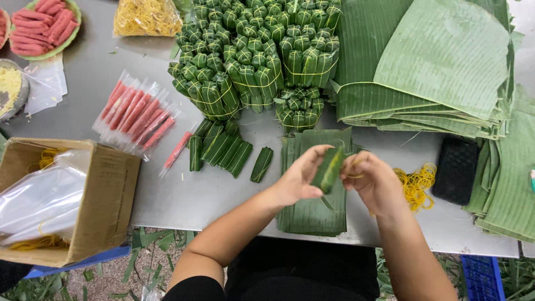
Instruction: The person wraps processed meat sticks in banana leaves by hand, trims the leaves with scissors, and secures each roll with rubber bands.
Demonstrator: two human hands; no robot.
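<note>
A worker's left hand [298,177] and right hand [374,184] meet above a grey metal table [184,195], both closed on a small green leaf-wrapped roll [329,170] held tilted over a stack of cut banana-leaf strips [312,209]. The left thumb and fingers pinch the roll's lower side; the right fingers curl against its upper end, with what looks like a thin yellow band caught among them. The roll appears light and soft, its leaf skin smooth and liable to spring open or split along the grain, so a grip around the middle, across the fold, seems safest. Loose yellow rubber bands [415,184] lie just right of the hands; finished rolls [223,150] and tied bundles [256,61] sit beyond.
</note>
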